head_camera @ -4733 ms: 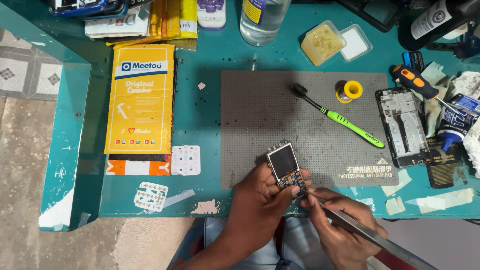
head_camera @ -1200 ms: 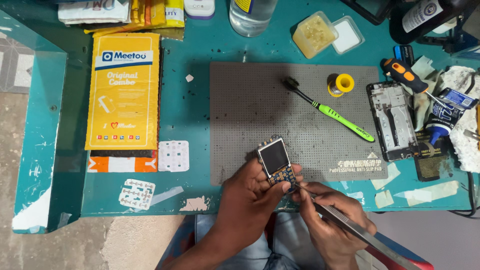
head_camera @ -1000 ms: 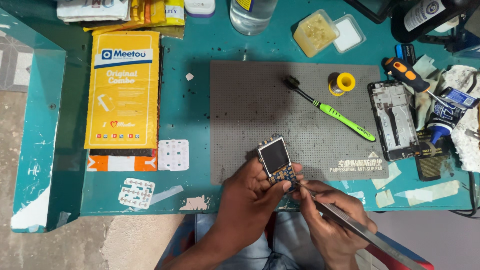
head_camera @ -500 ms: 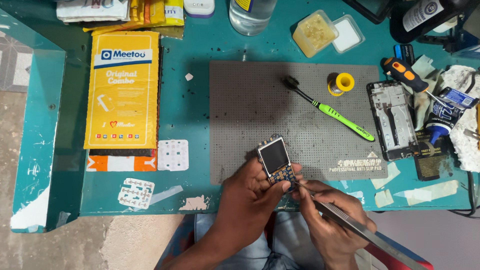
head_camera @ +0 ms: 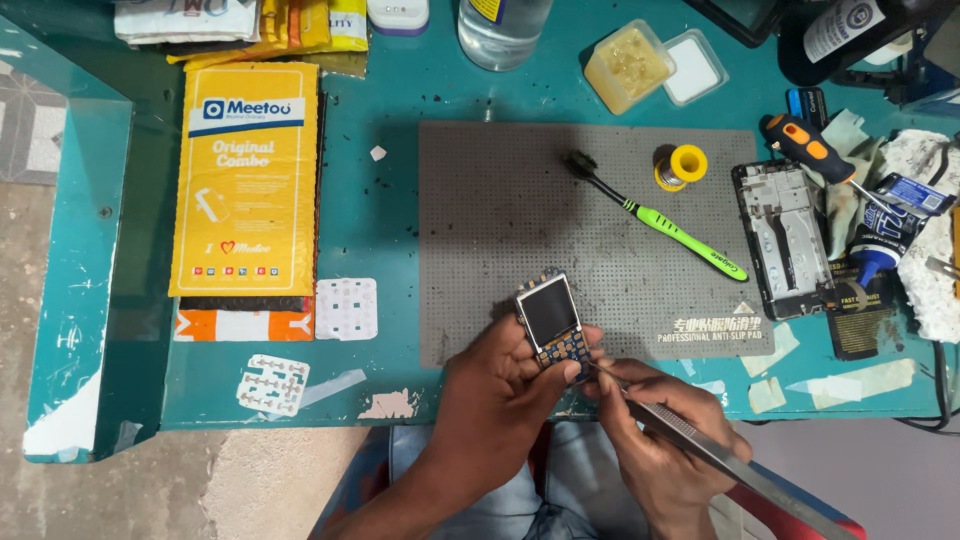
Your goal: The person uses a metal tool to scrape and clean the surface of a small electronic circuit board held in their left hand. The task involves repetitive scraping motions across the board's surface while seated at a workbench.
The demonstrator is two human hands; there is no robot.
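Fingers (head_camera: 560,368) of left hand (head_camera: 500,400) gripping small phone board (head_camera: 553,320).
Right hand (head_camera: 655,440) pinching tweezers (head_camera: 700,440), tips at board's lower right edge; board's long axis pointing away over grey mat (head_camera: 500,200).

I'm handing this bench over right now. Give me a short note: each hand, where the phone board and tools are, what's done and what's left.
Left hand: grips the small phone board with its screen, at the grey mat's near edge.
Right hand: holds metal tweezers, tip at the board's lower keypad end.
On the mat: green brush, yellow solder spool. A phone frame lies at its right edge.
Done: board is bare, out of any casing.
Left: the tweezer work at the board's lower end appears unfinished.
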